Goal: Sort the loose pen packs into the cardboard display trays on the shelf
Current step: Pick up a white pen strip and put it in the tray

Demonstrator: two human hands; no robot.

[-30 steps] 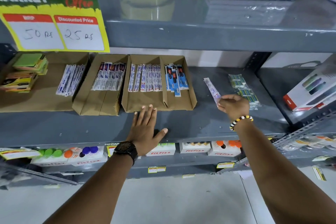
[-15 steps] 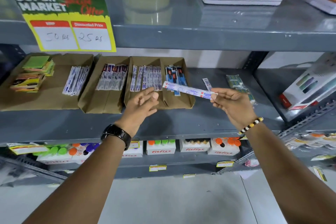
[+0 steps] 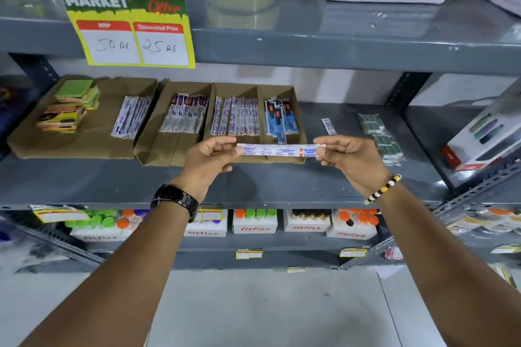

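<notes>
Pen pack [image 3: 280, 149] held level between both hands, long axis left-right, just in front of trays [image 3: 180, 149]. Left hand [image 3: 208, 158] fingers pinching left end; right hand [image 3: 349, 158] fingers pinching right end. Matching white-blue packs lie straight behind, long axes front-back, in compartment nearer left hand; pack likely needs quarter turn. One loose pack [image 3: 328, 126] on shelf [image 3: 310, 180] to right, apart from trays. Three trays, four pen stacks; last tray has two compartments.

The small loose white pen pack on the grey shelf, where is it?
The small loose white pen pack lies right of the blue packs' cardboard tray, left of the green bundle.
</notes>
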